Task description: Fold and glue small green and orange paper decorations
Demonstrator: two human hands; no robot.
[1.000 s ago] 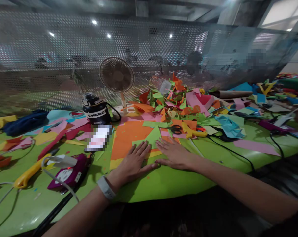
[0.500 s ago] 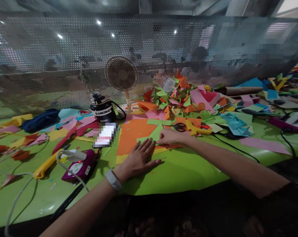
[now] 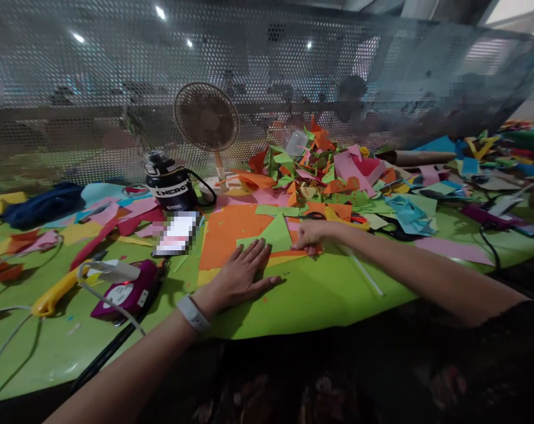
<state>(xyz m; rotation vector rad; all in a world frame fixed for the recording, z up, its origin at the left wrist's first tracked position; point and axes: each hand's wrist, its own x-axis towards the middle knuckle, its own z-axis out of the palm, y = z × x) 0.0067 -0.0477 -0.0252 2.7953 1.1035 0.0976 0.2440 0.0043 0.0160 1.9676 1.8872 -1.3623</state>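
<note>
My left hand (image 3: pixel 244 270) lies flat with its fingers spread, the fingertips over the lower edge of a light green cut paper piece (image 3: pixel 278 234). Beneath that piece is an orange paper sheet (image 3: pixel 223 232) with a yellow edge showing under it. At the right side of the green piece, my right hand (image 3: pixel 312 233) is closed, fingers curled and tips down at the paper. Whatever its fingers hold, if anything, is hidden. Black scissor handles (image 3: pixel 315 215) show just behind this hand. A thin pale stick (image 3: pixel 366 272) lies below my right wrist.
A phone (image 3: pixel 176 234), a black bottle (image 3: pixel 170 185) and a small fan (image 3: pixel 207 116) stand to the left. A purple power strip (image 3: pixel 148 284) and a yellow-handled tool (image 3: pixel 57 292) with cables lie nearer. Colourful paper scraps (image 3: pixel 324 176) heap up behind.
My right hand has shifted right along the green piece, uncovering more of it. The pale stick now shows below my right wrist. My left hand stays flat. The camera view has shifted slightly.
</note>
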